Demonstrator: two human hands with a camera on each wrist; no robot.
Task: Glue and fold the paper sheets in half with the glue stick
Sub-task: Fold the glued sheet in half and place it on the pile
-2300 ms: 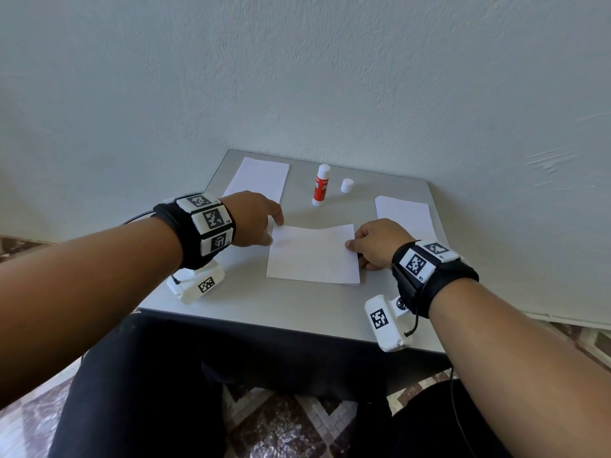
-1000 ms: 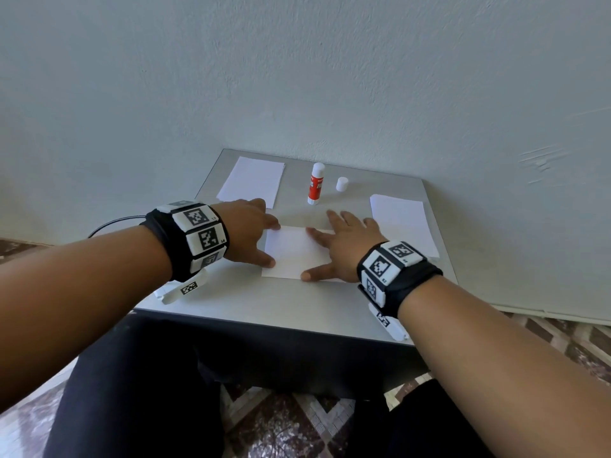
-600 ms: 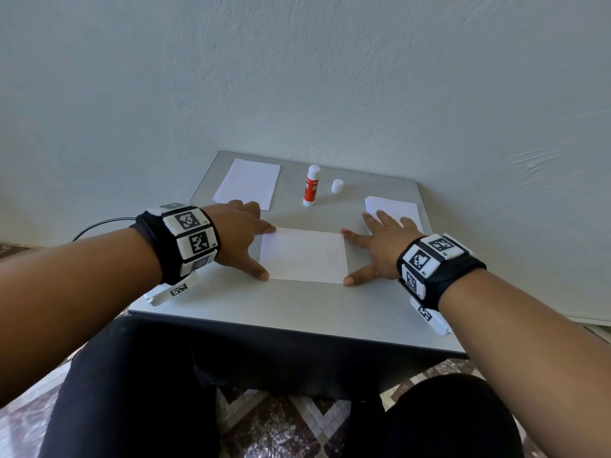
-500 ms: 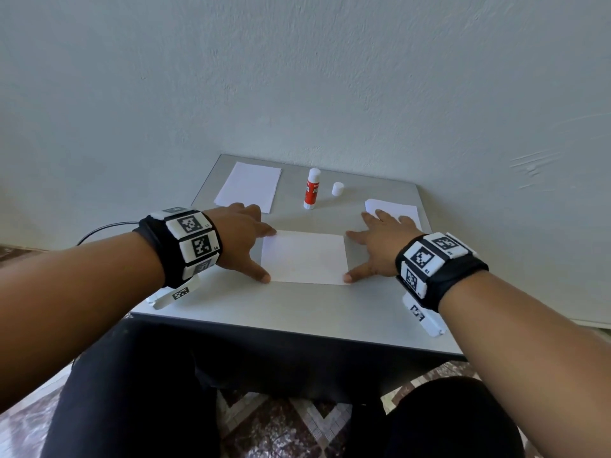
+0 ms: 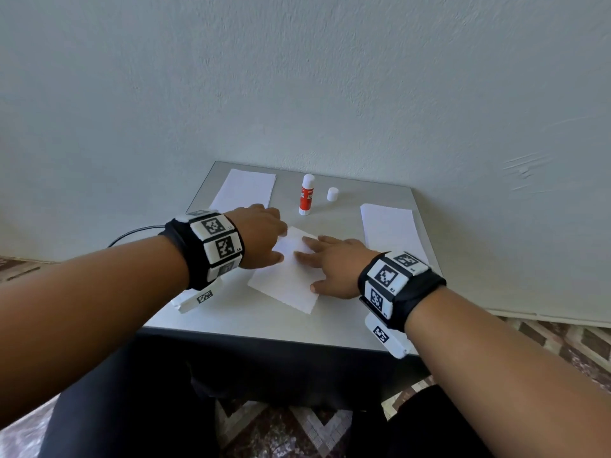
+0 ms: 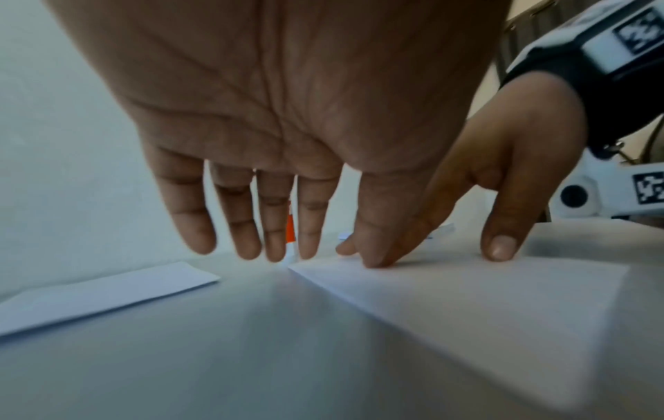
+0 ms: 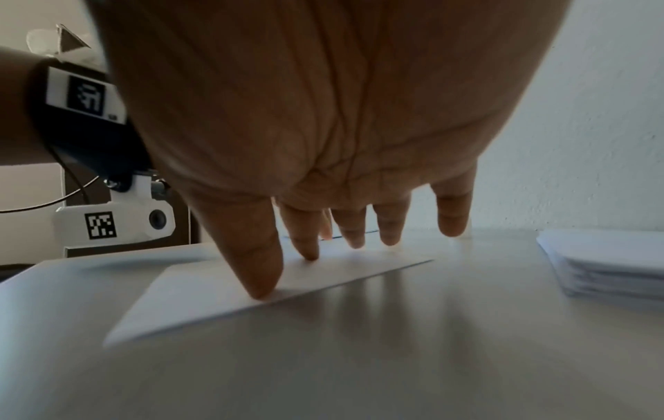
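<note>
A white folded sheet (image 5: pixel 285 283) lies skewed in the middle of the grey table (image 5: pixel 264 322). My right hand (image 5: pixel 327 263) lies flat on it, with straight fingers and the thumb (image 7: pixel 259 264) pressing the paper (image 7: pixel 201 298). My left hand (image 5: pixel 263 238) is at the sheet's far left corner, fingers (image 6: pixel 248 227) straight above the table and thumb tip resting on the sheet (image 6: pixel 467 301). The red and white glue stick (image 5: pixel 306 195) stands uncapped at the back, and its white cap (image 5: pixel 332 194) stands just to its right.
A sheet of white paper (image 5: pixel 245 190) lies at the back left of the table. A stack of sheets (image 5: pixel 389 228) lies at the right, seen edge-on as a stack (image 7: pixel 611 264) in the right wrist view. The wall rises directly behind the table.
The centre sheet has turned from square-on to skewed. My right hand has moved from its right edge onto its top. My left hand has shifted to its far corner.
</note>
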